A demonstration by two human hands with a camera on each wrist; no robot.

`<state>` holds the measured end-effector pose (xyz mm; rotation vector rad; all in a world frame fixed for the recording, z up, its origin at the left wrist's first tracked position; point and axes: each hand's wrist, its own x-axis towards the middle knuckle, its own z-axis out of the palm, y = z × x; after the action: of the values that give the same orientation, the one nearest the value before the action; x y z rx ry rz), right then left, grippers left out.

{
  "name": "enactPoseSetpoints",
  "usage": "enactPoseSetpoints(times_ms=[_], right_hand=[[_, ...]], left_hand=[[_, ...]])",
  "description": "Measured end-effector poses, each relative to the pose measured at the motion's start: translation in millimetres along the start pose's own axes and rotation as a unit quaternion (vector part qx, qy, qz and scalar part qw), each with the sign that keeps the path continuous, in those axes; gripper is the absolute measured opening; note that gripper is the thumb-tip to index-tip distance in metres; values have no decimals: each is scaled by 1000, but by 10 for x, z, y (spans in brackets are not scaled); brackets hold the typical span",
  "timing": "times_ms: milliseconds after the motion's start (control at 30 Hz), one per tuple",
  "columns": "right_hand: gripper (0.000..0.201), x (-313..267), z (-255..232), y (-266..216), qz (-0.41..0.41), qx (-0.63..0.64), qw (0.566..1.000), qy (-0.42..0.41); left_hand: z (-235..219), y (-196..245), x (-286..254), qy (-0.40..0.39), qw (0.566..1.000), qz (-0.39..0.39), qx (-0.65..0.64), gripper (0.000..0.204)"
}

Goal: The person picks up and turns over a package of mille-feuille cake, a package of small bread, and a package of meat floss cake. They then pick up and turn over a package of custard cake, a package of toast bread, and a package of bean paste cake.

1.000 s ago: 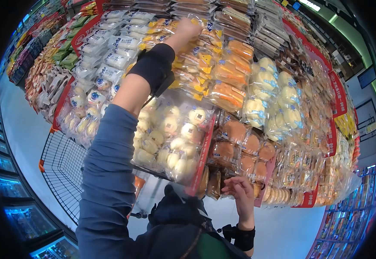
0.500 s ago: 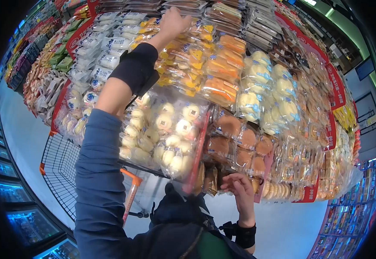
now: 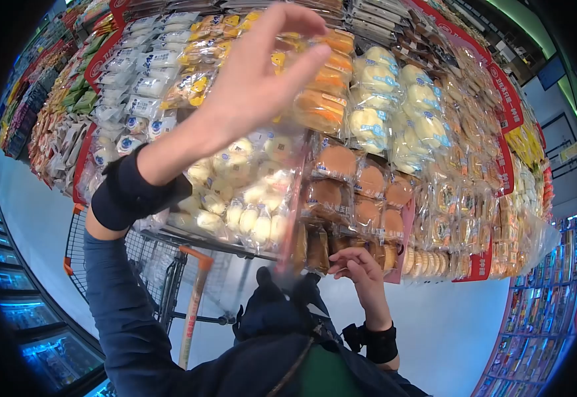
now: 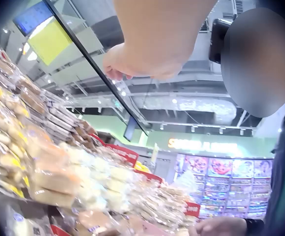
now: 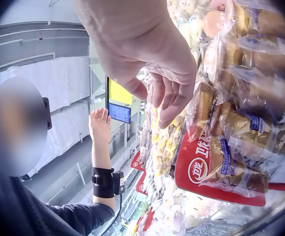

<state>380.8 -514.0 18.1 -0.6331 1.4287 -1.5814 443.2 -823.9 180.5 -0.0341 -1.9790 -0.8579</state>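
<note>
My left hand [image 3: 262, 79] is raised above the display, its thumb and fingers apart and nothing between them. Under it lie bagged buns with yellow labels [image 3: 195, 86] and bagged white buns [image 3: 255, 218], partly hidden by the hand and forearm. My right hand [image 3: 361, 268] hangs with loosely bent fingers at the front edge, close to brown packaged cakes [image 3: 317, 250]. In the right wrist view, that hand [image 5: 147, 59] holds nothing and hangs beside the wrapped cakes [image 5: 226, 113].
Round brown cakes in clear bags [image 3: 336, 162], pale buns with blue print [image 3: 371, 122] and orange-topped bread [image 3: 321, 109] fill the display. A shopping cart [image 3: 195, 255] with an orange-ended handle stands at the left front. Lit freezers [image 3: 43, 357] line the far left.
My left hand has come up and back from the far rows of yellow-labelled bags, toward the head camera, and its fingers have spread. The right hand stays near the front edge.
</note>
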Motion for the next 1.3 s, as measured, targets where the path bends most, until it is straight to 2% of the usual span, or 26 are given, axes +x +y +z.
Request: enactPoseSetpoints(times_ms=[100,200,333,533,667,800,933,1033,1067,1167,1300], right_hand=[[22,-76,41,-1,7,5,1000,8],[22,-142,-4,49,12,33,999,5],[22,-251,-57,33,7,31,999,8],[21,-548,-246,7,-30,41,998,28],[20,-824,-485,-25,-49,40,997,43],[20,-1164,-783,-30,-63,44,995,63],[19,-1627,-1090,-38,-75,55,990,104],[19,-2004,-1382,6,-81,58,986,136],[19,-2128,-1483,41,-83,59,984,145],[19,-2525,-1721,108,-85,59,979,175],[20,-3069,-1990,206,-87,63,971,214]], left_hand=[[144,293,-285,-83,994,50,42,30],[273,437,-440,-120,990,63,-26,35],[362,575,-479,-149,984,83,-56,39],[621,833,-481,-150,986,34,-72,31],[886,1058,-503,-178,981,59,-53,34],[1253,1366,-581,-196,974,57,-100,33],[1676,1722,-685,-246,959,65,-126,34],[2074,1971,-832,-220,965,74,-125,32],[2156,2085,-887,-250,959,30,-131,32],[2525,2282,-1082,-253,954,54,-153,32],[2947,2568,-1454,-293,940,-16,-173,32]])
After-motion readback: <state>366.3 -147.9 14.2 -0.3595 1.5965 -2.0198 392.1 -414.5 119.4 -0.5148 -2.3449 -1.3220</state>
